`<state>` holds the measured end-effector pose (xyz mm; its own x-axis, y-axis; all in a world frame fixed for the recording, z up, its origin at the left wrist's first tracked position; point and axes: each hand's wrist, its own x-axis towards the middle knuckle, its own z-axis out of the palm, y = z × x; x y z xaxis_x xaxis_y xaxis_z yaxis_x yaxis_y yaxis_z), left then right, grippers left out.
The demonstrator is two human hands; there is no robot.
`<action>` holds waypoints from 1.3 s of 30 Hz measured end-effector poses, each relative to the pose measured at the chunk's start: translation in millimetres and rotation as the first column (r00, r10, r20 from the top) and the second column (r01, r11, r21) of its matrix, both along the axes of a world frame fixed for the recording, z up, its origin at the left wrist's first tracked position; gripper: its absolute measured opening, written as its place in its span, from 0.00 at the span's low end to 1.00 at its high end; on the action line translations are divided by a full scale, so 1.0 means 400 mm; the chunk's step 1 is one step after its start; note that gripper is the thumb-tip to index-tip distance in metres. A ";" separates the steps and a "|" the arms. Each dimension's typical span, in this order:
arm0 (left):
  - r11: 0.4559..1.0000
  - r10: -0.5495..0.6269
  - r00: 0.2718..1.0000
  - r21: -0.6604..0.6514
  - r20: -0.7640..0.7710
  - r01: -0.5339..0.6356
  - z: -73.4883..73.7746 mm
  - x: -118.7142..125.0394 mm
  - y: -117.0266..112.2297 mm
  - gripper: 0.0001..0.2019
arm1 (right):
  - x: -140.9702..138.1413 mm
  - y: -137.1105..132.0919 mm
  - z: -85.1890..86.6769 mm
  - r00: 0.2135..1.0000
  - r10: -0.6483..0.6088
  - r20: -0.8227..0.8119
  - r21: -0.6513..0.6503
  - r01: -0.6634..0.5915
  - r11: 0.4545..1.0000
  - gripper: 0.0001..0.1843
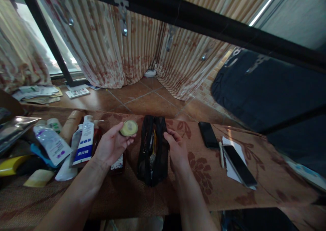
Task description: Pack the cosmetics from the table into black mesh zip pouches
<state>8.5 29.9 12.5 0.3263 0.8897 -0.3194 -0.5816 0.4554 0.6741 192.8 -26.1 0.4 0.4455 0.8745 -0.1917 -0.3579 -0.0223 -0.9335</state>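
Note:
In the head view my left hand (109, 144) is closed on a small round jar (129, 128) with a yellow-green top, raised just left of a black zip pouch (161, 156). The pouch lies lengthwise with its top parted, and several small items, one of them yellow, show inside. My right hand (176, 148) pinches the pouch's right edge between thumb and fingers. Below my left hand, partly covered by it, lies a dark item with a patterned label (117, 164).
Tubes and bottles crowd the left, among them a white-and-blue tube (85, 139) and a purple-marked tube (52, 144). Two phones, a black one (208, 135) and another (240, 165) on white paper, lie right beside a pen (221, 155). A dark bar (193, 19) crosses above.

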 end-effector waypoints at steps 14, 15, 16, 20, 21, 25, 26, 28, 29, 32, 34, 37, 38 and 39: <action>0.999 0.033 0.999 -0.016 -0.016 -0.033 0.000 0.004 -0.002 0.08 | -0.006 0.002 0.003 1.000 -0.016 -0.011 -0.005 0.016 1.000 0.18; 0.999 0.033 0.999 -0.014 -0.016 -0.034 0.000 0.004 -0.002 0.08 | -0.006 0.002 0.003 1.000 -0.017 -0.010 -0.008 0.017 1.000 0.18; 0.999 0.033 0.999 -0.012 -0.017 -0.033 0.000 0.003 -0.002 0.08 | -0.006 0.002 0.004 1.000 -0.017 -0.008 -0.011 0.017 1.000 0.18; 1.000 0.029 0.999 0.002 -0.029 -0.029 0.003 0.004 -0.003 0.08 | -0.008 0.003 0.007 1.000 -0.002 -0.005 -0.010 0.002 1.000 0.17; 1.000 0.026 0.999 0.007 -0.032 -0.026 0.003 0.004 -0.004 0.08 | -0.009 0.003 0.007 1.000 -0.002 -0.012 -0.006 0.002 1.000 0.17; 0.999 0.029 0.999 0.032 -0.035 -0.028 0.001 0.005 -0.003 0.08 | -0.012 0.004 0.006 0.999 -0.003 -0.037 0.000 0.003 1.000 0.16; 0.999 0.039 0.999 0.039 -0.030 -0.037 -0.001 0.005 -0.002 0.08 | -0.012 0.005 0.004 0.999 -0.004 -0.036 -0.001 0.004 1.000 0.17; 0.997 0.062 0.998 0.052 -0.021 -0.061 -0.006 0.005 -0.001 0.07 | -0.011 0.005 0.000 1.000 -0.007 -0.025 0.002 0.007 1.000 0.17; 0.996 0.072 0.997 0.056 -0.018 -0.071 -0.009 0.005 -0.001 0.07 | -0.011 0.005 -0.002 1.000 -0.007 -0.019 0.005 0.007 1.000 0.17; 0.994 0.095 0.995 0.062 -0.007 -0.095 -0.010 0.006 -0.001 0.08 | -0.009 0.004 -0.006 1.000 0.007 -0.006 0.013 -0.006 1.000 0.17; 0.992 0.106 0.994 0.068 0.019 -0.107 -0.005 0.007 -0.001 0.09 | -0.009 0.004 -0.006 1.000 0.019 -0.011 0.012 -0.018 1.000 0.16; 0.993 0.098 0.993 0.063 0.071 -0.103 0.006 0.007 0.001 0.15 | -0.010 0.003 -0.004 1.000 0.022 -0.019 0.005 -0.022 1.000 0.16; 0.994 0.092 0.992 0.052 0.080 -0.097 0.010 0.006 0.001 0.16 | -0.011 0.003 -0.002 1.000 0.023 -0.017 0.003 -0.023 1.000 0.16; 0.995 0.087 0.993 0.035 0.083 -0.090 0.012 0.004 0.002 0.18 | -0.012 0.003 -0.001 1.000 0.022 -0.013 0.002 -0.022 1.000 0.16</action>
